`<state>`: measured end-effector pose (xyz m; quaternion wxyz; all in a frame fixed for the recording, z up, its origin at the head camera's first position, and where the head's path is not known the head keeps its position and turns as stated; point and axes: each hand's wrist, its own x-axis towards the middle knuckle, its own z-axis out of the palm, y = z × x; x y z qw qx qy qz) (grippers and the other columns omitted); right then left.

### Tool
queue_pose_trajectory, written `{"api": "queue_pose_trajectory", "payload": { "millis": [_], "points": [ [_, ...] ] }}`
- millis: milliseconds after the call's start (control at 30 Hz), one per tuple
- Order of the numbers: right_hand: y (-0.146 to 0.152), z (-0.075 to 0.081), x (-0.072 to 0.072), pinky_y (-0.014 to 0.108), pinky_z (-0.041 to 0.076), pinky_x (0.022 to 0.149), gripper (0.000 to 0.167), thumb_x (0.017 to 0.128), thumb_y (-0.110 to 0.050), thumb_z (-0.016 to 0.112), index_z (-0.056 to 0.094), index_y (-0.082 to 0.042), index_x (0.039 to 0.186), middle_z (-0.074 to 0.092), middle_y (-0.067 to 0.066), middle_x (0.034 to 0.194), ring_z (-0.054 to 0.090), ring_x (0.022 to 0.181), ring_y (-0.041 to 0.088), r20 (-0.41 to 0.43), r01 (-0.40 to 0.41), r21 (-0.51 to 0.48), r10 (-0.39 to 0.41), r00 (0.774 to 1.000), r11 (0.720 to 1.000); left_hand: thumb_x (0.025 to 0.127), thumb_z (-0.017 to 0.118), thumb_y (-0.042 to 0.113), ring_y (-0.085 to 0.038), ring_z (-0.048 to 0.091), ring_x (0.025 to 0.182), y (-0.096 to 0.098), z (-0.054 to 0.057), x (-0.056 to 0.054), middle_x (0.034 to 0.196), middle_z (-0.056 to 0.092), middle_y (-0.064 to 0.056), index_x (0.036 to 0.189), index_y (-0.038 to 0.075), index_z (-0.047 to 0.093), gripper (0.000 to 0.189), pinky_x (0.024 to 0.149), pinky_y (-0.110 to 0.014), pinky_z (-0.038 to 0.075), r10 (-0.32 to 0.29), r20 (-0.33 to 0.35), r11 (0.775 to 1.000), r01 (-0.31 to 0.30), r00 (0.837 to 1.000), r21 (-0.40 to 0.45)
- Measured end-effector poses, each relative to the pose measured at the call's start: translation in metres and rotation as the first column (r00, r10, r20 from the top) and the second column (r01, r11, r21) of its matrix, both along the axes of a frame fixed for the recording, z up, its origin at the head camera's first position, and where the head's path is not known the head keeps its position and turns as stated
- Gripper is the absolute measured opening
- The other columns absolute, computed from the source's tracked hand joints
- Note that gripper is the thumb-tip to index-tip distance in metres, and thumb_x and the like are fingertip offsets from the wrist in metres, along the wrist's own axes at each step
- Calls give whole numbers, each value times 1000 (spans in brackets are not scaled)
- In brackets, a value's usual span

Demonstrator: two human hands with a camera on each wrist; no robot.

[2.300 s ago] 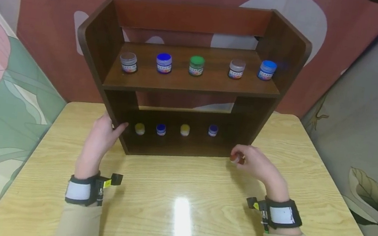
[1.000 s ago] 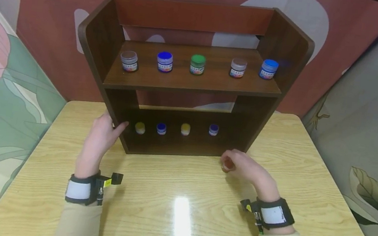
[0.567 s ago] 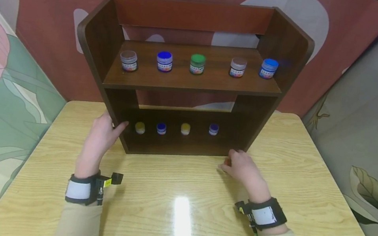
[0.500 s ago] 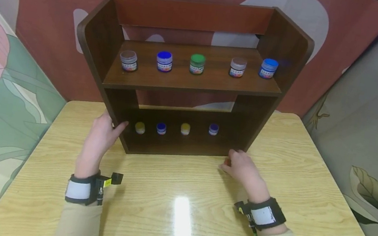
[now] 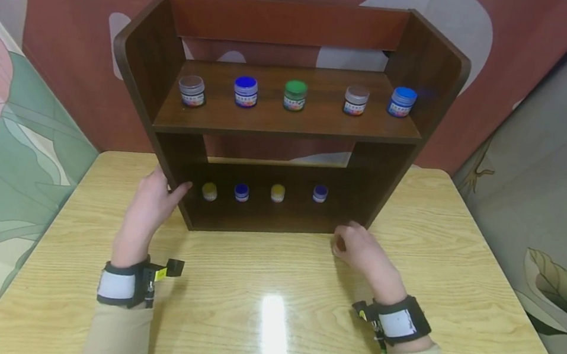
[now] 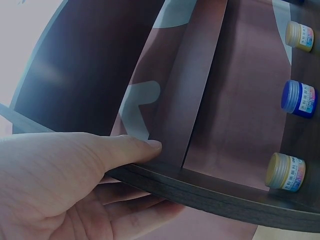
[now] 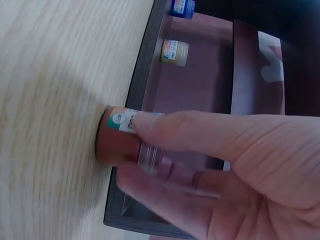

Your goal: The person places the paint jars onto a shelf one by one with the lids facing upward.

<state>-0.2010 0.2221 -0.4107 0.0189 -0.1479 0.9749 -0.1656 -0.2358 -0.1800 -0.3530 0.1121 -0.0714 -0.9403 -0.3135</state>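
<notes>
My left hand (image 5: 150, 207) grips the left side panel of a dark brown wooden shelf (image 5: 289, 136); in the left wrist view its thumb lies on the inner face and its fingers are outside. Near the shelf's lower right front corner, my right hand (image 5: 365, 253) pinches a reddish-brown paint jar (image 7: 117, 142) with a clear lid between thumb and fingers. The jar is tilted in the right wrist view, low over the table; whether it touches the wood cannot be told. In the head view the hand mostly hides it.
Several paint jars stand on the upper board, among them a green jar (image 5: 295, 96) and a light blue jar (image 5: 402, 102). Lower down are yellow and blue jars, including a blue jar (image 5: 320, 194) at the right. A pale wooden table (image 5: 225, 289) carries the shelf; patterned cloth hangs behind.
Over the frames my right hand has shifted left and slightly toward me, with the paint jar turning in its fingers. My left hand has stayed on the shelf's side.
</notes>
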Motion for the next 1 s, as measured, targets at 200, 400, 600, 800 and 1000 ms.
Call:
{"api": "queue_pose_trajectory", "payload": {
  "millis": [200,400,600,800,1000],
  "points": [
    [-2,-1,0,31,53,71,20,83,11,63,70,-5,94,60,7,89,54,81,18,21,-90,-29,90,996,996,99,61,16,-45,65,106,0,0,0,119,65,-29,127,-3,52,35,86,-56,55,2,-10,1000,-2,1000,-5],
    [-3,-2,0,35,55,78,26,85,11,66,70,-6,104,63,8,97,57,86,19,20,-115,-15,115,993,993,99,61,17,-45,65,107,0,1,0,120,65,-29,128,-3,51,36,86,-56,55,0,-4,1000,0,1000,-5],
    [-2,-4,-2,40,58,80,27,82,-6,79,66,-3,106,64,13,100,62,89,24,5,-70,-24,70,998,997,99,61,17,-45,66,106,0,0,0,119,65,-30,128,-5,50,38,85,-56,56,8,-4,1000,-8,1000,-8],
    [-1,-5,-3,37,57,74,20,83,-8,77,66,-4,99,62,11,92,60,83,23,-12,-51,-28,51,999,998,99,61,18,-44,67,103,-1,-2,-1,119,65,-30,129,-5,49,39,82,-56,57,9,-6,1000,-9,1000,-8],
    [1,-5,-4,36,55,73,20,80,-4,78,65,-5,95,62,9,88,58,82,22,-31,-88,-28,87,996,996,99,61,18,-44,67,103,-1,-3,-1,120,65,-29,129,-4,49,39,82,-55,57,4,-9,1000,-4,1000,-5]
  ]
}}
